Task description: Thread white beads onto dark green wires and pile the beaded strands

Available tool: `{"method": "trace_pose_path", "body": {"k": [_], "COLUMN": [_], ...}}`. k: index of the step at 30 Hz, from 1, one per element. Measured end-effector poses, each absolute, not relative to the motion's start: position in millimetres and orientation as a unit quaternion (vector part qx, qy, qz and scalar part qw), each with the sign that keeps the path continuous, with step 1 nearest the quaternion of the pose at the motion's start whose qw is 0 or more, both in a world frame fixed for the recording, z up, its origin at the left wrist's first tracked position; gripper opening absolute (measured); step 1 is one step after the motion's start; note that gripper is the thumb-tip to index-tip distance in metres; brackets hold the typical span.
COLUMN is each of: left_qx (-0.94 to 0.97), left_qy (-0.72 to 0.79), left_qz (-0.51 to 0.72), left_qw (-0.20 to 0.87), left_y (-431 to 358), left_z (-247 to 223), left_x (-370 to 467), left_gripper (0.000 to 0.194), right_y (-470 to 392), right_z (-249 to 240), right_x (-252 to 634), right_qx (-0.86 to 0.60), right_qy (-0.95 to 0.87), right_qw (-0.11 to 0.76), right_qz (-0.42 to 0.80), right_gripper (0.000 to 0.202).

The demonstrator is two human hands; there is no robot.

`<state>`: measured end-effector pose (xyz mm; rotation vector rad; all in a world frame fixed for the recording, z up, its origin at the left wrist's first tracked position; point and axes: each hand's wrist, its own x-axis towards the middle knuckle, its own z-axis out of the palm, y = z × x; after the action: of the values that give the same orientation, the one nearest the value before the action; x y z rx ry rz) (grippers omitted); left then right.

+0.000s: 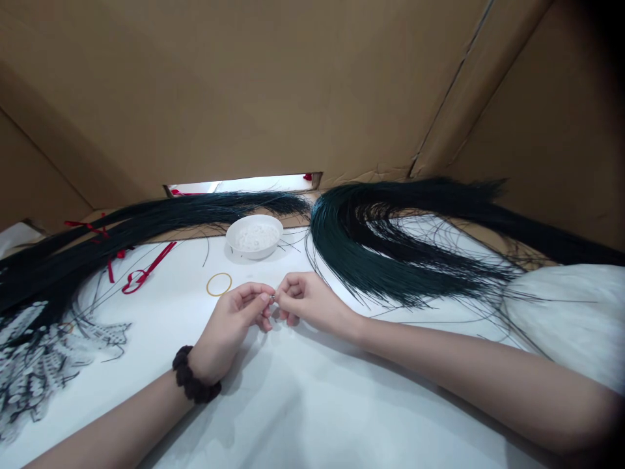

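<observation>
My left hand and my right hand meet at the fingertips over the white table. Between them they pinch a tiny pale bead and what looks like a thin dark strand, too fine to make out. A dark scrunchie circles my left wrist. A white bowl of small white beads stands just beyond my hands. A large bundle of dark green strands fans out to the right of my right hand.
A second dark strand bundle lies at the left with red ribbon ties. A yellow rubber band lies near the bowl. Beaded strands pile at the far left. Cardboard walls close off the back.
</observation>
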<state>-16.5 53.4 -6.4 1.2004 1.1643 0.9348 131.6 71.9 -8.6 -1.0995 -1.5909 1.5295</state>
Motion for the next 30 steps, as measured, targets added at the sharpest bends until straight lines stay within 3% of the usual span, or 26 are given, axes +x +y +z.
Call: {"method": "trace_pose_path", "body": {"k": [30], "left_qx": [0.615], "left_qy": [0.534], "left_qz": [0.386], "left_qw": [0.434], "left_y": [44.9], "left_z": [-3.3], "left_x": [-14.4], "left_gripper": [0.013], "right_y": [75.8], "right_z": [-9.6], "right_x": [132.6], "right_qx": [-0.375], "right_qy": [-0.618], "right_qw": [0.293], "right_qz": [0.626], "right_gripper": [0.011]}}
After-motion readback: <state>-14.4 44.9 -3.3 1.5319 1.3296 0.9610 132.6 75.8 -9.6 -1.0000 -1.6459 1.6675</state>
